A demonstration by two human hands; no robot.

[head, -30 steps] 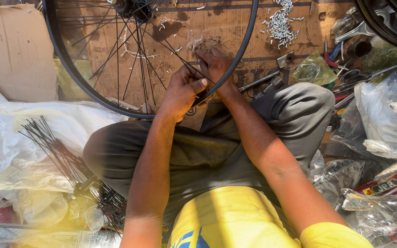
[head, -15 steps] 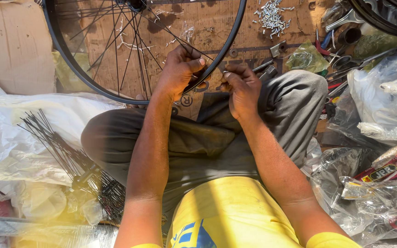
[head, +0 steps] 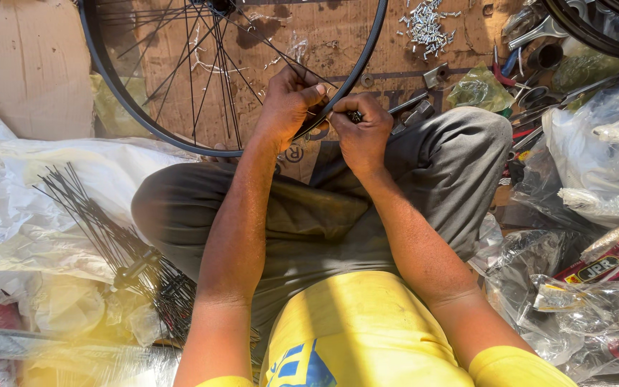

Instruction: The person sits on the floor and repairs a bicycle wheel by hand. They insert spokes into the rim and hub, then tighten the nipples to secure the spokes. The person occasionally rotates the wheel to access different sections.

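Lacing spokes into a bicycle rim (head: 367, 54) – partway through.
Left hand (head: 288, 104) clamped on rim, right hand (head: 360, 132) pinching a spoke end; some spokes fitted, loose spare spokes (head: 102, 229) remaining – unfinished, apparently.

The bicycle wheel (head: 145, 122) runs off the top edge, so most of its rim and hub are out of sight. Where the left hand (head: 288, 107) and right hand (head: 363, 132) meet at the rim, their fingers cover whatever small part they pinch. The heap of small metal bits (head: 428, 25) is too fine to identify.
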